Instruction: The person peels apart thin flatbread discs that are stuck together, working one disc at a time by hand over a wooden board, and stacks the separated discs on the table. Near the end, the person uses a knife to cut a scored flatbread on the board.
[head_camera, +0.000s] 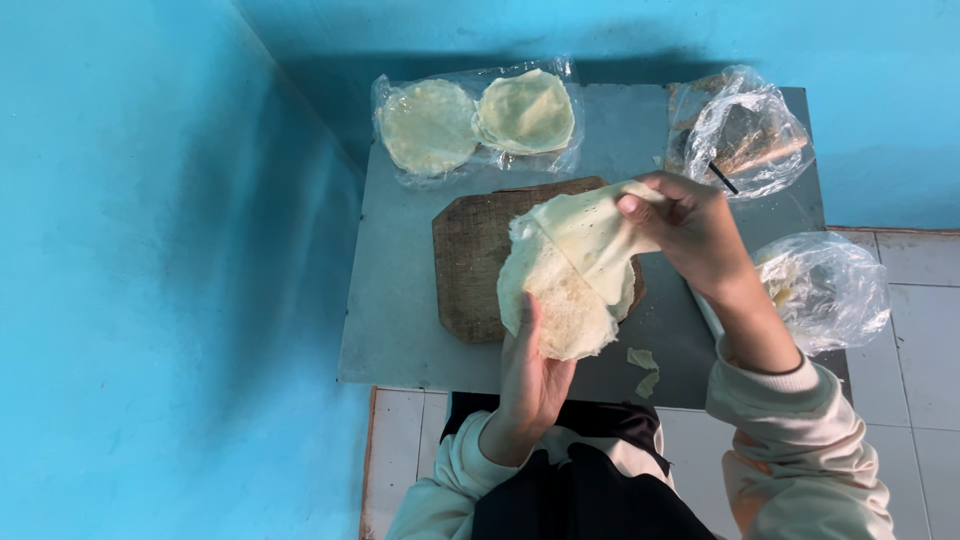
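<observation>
Peeling thin flatbreads (570, 275) apart above the wooden board (470, 260) on the tabletop (400, 340): the left hand (530, 375) cups the stack from below while the right hand (690, 225) pinches the top sheet's edge. Separating it seems to need a slow, even pull to avoid tearing.

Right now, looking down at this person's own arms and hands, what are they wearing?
Both hands are bare: no gloves, and no rings or watch that I can make out. The left hand and right hand come out of long, loose cream-coloured sleeves. Each sleeve ends in a ribbed knitted cuff at the wrist, seen on the left cuff and the right cuff. The fabric looks soft and creased.
</observation>
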